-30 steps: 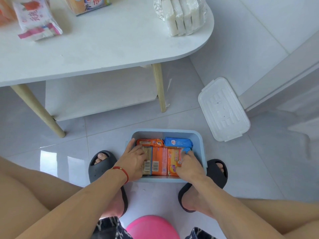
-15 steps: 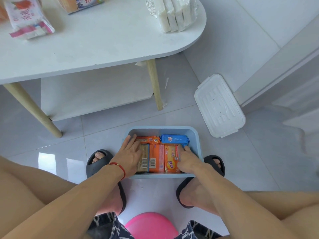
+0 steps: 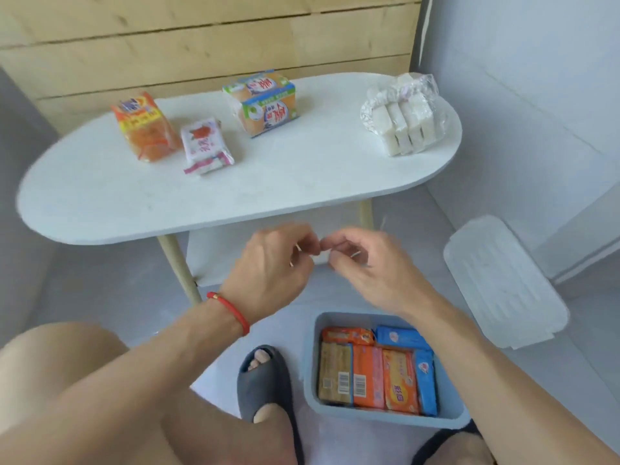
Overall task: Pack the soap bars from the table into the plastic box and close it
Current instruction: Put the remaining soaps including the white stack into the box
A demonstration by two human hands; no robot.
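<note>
While the blue plastic box (image 3: pixel 385 419) at lower right holds a row of wrapped soap bars (image 3: pixel 377 374), both hands hover mid-frame, empty: left hand (image 3: pixel 271 266) and right hand (image 3: pixel 369 266) loosely curled. I judge it a reach between packs; next, lift a pack off the white surface (image 3: pixel 100 196). The lid (image 3: pixel 503 283) lies on the floor at right. Barcodes show; brand writing is unreadable.

We're in a home here, a plain lived-in room: pale glossy floor tiles (image 3: pixel 110 290), a wall of light wood planks (image 3: pixel 208 38), a small white oval desk (image 3: pixel 302 182) on wooden legs, and a bare foot in a dark house slipper (image 3: pixel 265 380) planted on the floor.
</note>
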